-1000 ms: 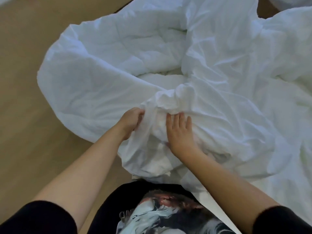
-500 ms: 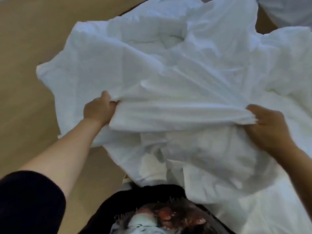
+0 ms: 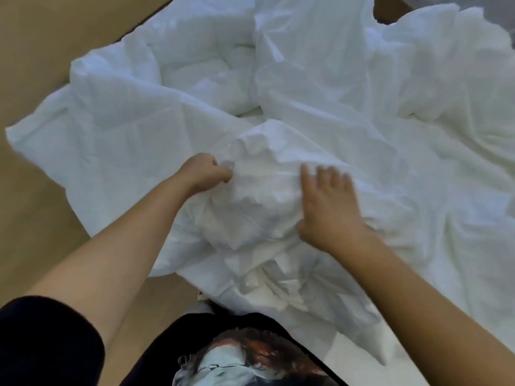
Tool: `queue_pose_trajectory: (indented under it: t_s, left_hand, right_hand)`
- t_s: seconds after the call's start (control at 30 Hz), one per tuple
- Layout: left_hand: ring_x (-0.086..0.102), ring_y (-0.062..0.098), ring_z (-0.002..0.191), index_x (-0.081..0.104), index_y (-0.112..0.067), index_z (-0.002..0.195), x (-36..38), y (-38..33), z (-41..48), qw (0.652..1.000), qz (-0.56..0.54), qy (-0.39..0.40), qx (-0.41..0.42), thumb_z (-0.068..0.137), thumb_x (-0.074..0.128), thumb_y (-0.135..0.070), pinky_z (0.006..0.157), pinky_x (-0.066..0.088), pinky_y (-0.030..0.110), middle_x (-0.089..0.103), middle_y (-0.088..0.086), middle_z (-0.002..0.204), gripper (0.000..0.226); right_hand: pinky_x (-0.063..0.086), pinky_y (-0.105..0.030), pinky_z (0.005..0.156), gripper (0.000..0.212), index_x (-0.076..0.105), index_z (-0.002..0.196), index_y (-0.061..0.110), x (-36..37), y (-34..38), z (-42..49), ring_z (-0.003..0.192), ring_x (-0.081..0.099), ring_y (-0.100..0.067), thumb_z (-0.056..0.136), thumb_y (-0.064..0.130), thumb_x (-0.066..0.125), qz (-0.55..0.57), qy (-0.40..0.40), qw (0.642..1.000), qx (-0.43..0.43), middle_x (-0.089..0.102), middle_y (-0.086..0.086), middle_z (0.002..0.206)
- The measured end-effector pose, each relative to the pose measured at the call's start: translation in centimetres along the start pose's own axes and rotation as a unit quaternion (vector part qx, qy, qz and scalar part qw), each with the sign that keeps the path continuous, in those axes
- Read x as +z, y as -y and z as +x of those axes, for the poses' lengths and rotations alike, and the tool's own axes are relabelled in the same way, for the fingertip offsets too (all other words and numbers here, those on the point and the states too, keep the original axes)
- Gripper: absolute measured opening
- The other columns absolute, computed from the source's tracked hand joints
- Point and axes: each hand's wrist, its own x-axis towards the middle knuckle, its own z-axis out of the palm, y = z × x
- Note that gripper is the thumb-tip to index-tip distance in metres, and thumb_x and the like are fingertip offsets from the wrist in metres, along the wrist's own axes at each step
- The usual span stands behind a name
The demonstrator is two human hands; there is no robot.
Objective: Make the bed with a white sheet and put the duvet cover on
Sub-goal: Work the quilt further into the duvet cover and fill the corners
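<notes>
A white duvet cover [image 3: 117, 151] lies crumpled over the bed corner and hangs out over the floor at the left. The padded white duvet [image 3: 211, 79] shows inside its opening at the back. My left hand [image 3: 204, 172] is fisted on a bunched fold of the cover near the middle. My right hand [image 3: 327, 201] lies flat on the cover just to the right, fingers spread and blurred. A white sheet [image 3: 370, 355] covers the mattress at the lower right.
Tan wooden floor [image 3: 36, 51] fills the left side and shows again below the hanging cloth. The bed's dark edge [image 3: 131, 37] runs diagonally at the upper left. My black printed shirt fills the bottom middle.
Half a second ago both hands held a cover edge stretched wide and lifted. The cloth has dropped, the hands have come back together, and the right hand has let go and lies flat.
</notes>
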Motion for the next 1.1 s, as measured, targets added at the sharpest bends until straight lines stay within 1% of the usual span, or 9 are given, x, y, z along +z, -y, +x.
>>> queue_pose_trajectory:
  t_s: [0.13, 0.23, 0.37, 0.43, 0.6, 0.7, 0.8, 1.0, 1.1]
  left_hand:
    - [0.044, 0.023, 0.051, 0.057, -0.012, 0.056, -0.9, -2.6, -1.2, 0.942, -0.292, 0.16, -0.043, 0.069, 0.052, -0.029, 0.047, 0.035, 0.024, 0.048, 0.003, 0.05, 0.022]
    - [0.067, 0.026, 0.074, 0.065, -0.006, 0.098, 0.1, -3.1, -1.0, 0.901, -0.351, 0.238, -0.089, 0.092, 0.04, -0.049, 0.061, 0.052, 0.028, 0.069, 0.009, 0.081, 0.05]
    - [0.059, 0.024, 0.089, 0.061, -0.005, 0.1, 1.4, -5.7, -0.7, 0.868, -0.461, 0.165, -0.086, 0.096, 0.05, -0.031, 0.084, 0.05, 0.034, 0.061, 0.009, 0.092, 0.028]
    - [0.061, 0.023, 0.08, 0.063, -0.007, 0.088, 0.4, -6.4, -0.7, 0.866, -0.47, 0.157, -0.07, 0.095, 0.052, -0.022, 0.074, 0.053, 0.03, 0.066, 0.007, 0.08, 0.02]
    - [0.052, 0.011, 0.051, 0.045, -0.021, 0.078, -6.8, 0.0, -0.3, 0.791, -0.577, -0.195, -0.056, 0.087, 0.047, 0.009, 0.047, 0.047, 0.021, 0.052, 0.004, 0.067, 0.032]
    - [0.032, 0.001, 0.032, 0.046, -0.022, 0.081, -6.8, 4.8, -1.7, 0.85, -0.478, -0.186, -0.121, 0.091, 0.049, 0.004, 0.033, 0.024, 0.013, 0.042, -0.005, 0.049, 0.028]
    - [0.049, 0.009, 0.062, 0.059, -0.016, 0.092, -2.6, 6.2, -4.1, 0.922, -0.37, 0.022, -0.112, 0.094, 0.047, -0.008, 0.062, 0.041, 0.021, 0.053, 0.0, 0.073, 0.014]
    - [0.058, 0.019, 0.07, 0.069, -0.013, 0.067, 3.3, 4.0, -7.8, 0.808, -0.541, 0.227, -0.048, 0.062, 0.048, -0.008, 0.071, 0.044, 0.028, 0.064, 0.004, 0.072, 0.022]
    - [0.061, 0.001, 0.085, 0.062, -0.028, 0.101, 4.4, 4.3, -7.5, 0.933, -0.296, 0.205, 0.017, 0.084, 0.063, -0.019, 0.07, 0.046, 0.01, 0.065, -0.01, 0.101, 0.02]
  right_hand:
    - [0.03, -0.044, 0.102, 0.049, 0.029, 0.136, 0.003, 1.7, 4.0, 2.5, 0.121, 0.043, -0.034, 0.093, 0.02, 0.046, -0.055, 0.009, 0.996, -0.071, 0.044, -0.017, 0.133]
    - [0.036, -0.034, 0.069, 0.025, 0.045, 0.118, 0.009, 2.0, 3.9, 3.9, 0.094, 0.058, -0.028, 0.094, 0.014, 0.041, 0.006, -0.037, 0.993, -0.116, 0.058, -0.008, 0.105]
    - [0.024, -0.03, 0.054, 0.011, 0.041, 0.089, 0.015, 0.5, 4.3, 3.8, 0.071, 0.053, -0.026, 0.086, 0.021, 0.05, 0.12, -0.086, 0.977, -0.153, 0.047, -0.002, 0.075]
    - [0.023, -0.03, 0.054, 0.015, 0.037, 0.086, 0.017, -0.2, 2.8, 3.2, 0.073, 0.054, -0.029, 0.084, 0.022, 0.051, 0.146, -0.094, 0.977, -0.127, 0.047, -0.004, 0.075]
    - [0.026, -0.031, 0.05, 0.019, 0.037, 0.084, 0.015, 0.0, -2.6, 2.2, 0.064, 0.052, -0.031, 0.081, 0.016, 0.055, 0.168, -0.108, 0.98, -0.025, 0.044, 0.001, 0.066]
    - [0.028, -0.031, 0.048, 0.013, 0.041, 0.086, 0.01, 0.5, -2.0, 2.4, 0.057, 0.044, -0.025, 0.081, 0.014, 0.053, 0.204, -0.086, 0.975, 0.005, 0.039, 0.003, 0.062]
    - [0.024, -0.029, 0.047, 0.015, 0.038, 0.083, 0.012, 0.4, 0.2, 3.1, 0.054, 0.039, -0.019, 0.08, 0.016, 0.052, 0.208, -0.094, 0.973, -0.026, 0.037, 0.006, 0.062]
    - [0.029, -0.034, 0.07, 0.033, 0.046, 0.11, 0.008, -0.1, 2.0, 3.1, 0.086, 0.05, -0.028, 0.085, 0.029, 0.052, 0.064, -0.098, 0.993, 0.009, 0.053, -0.007, 0.093]
    - [0.036, -0.044, 0.087, 0.056, 0.035, 0.132, 0.009, 0.0, 3.1, 2.1, 0.095, 0.052, -0.028, 0.086, 0.034, 0.054, -0.017, -0.06, 0.998, -0.011, 0.055, -0.007, 0.102]
